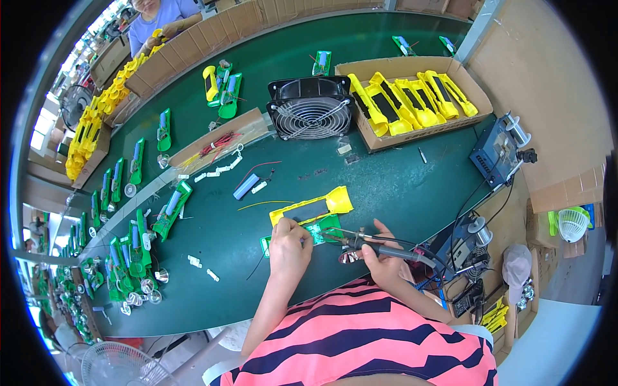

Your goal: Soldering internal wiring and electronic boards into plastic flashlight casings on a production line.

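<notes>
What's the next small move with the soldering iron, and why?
I'd probably ease the soldering iron tip-first onto the green circuit board: the right hand holds it pointing there, and the left hand is pinched at the board. Whether iron and board touch is unclear.

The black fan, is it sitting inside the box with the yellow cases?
No, the black fan stands on the green table, left of the cardboard box holding the yellow cases.

Our bright pink top (386, 327), broad jagged near-black bands running across it, our forearms (265, 312) bare, our left hand (290, 251) and right hand (387, 269) bare too
</notes>
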The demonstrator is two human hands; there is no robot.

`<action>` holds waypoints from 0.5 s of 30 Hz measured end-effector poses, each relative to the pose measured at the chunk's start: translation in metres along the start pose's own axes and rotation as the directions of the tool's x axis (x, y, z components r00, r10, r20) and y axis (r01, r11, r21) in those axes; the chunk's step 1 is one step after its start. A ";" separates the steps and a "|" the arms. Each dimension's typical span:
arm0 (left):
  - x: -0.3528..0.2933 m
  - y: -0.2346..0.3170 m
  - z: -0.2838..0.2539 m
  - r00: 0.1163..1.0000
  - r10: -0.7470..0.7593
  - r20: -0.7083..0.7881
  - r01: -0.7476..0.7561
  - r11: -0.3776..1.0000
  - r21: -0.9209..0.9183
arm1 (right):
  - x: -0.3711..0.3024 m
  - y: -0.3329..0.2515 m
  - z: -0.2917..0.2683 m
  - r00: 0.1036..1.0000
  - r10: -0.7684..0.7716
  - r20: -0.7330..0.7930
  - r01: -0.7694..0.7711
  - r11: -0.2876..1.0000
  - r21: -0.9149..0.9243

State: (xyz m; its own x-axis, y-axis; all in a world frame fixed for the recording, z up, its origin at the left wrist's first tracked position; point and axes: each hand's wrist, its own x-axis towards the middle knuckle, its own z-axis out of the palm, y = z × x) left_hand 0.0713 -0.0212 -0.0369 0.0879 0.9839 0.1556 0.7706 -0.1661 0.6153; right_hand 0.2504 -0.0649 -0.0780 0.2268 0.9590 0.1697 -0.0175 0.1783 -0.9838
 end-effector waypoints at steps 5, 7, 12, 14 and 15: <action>0.002 0.000 0.000 1.000 -0.025 0.014 0.025 1.000 0.007 | 0.007 -0.008 -0.010 1.000 -0.022 0.016 0.023 1.000 -0.020; 0.002 0.000 0.001 0.999 -0.033 0.017 0.033 0.999 -0.009 | 0.007 -0.005 -0.014 0.998 -0.055 0.020 0.056 0.997 -0.054; 0.002 0.001 0.000 1.000 -0.011 -0.005 0.011 1.000 0.018 | 0.000 -0.002 -0.015 0.999 -0.046 -0.005 0.046 0.998 -0.031; 0.002 0.002 0.002 0.998 -0.069 -0.001 0.069 0.997 -0.042 | -0.001 0.000 -0.018 0.999 -0.054 0.002 0.054 0.997 -0.046; 0.001 0.003 -0.002 0.997 -0.073 -0.004 0.072 0.997 -0.038 | -0.001 0.000 -0.020 0.990 -0.102 0.094 0.112 0.987 -0.112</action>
State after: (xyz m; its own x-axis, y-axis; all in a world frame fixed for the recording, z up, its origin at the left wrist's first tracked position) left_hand 0.0729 -0.0209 -0.0334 0.0293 0.9931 0.1136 0.7502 -0.0969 0.6540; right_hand 0.2698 -0.0703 -0.0796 0.1351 0.9523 0.2736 0.1173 0.2588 -0.9588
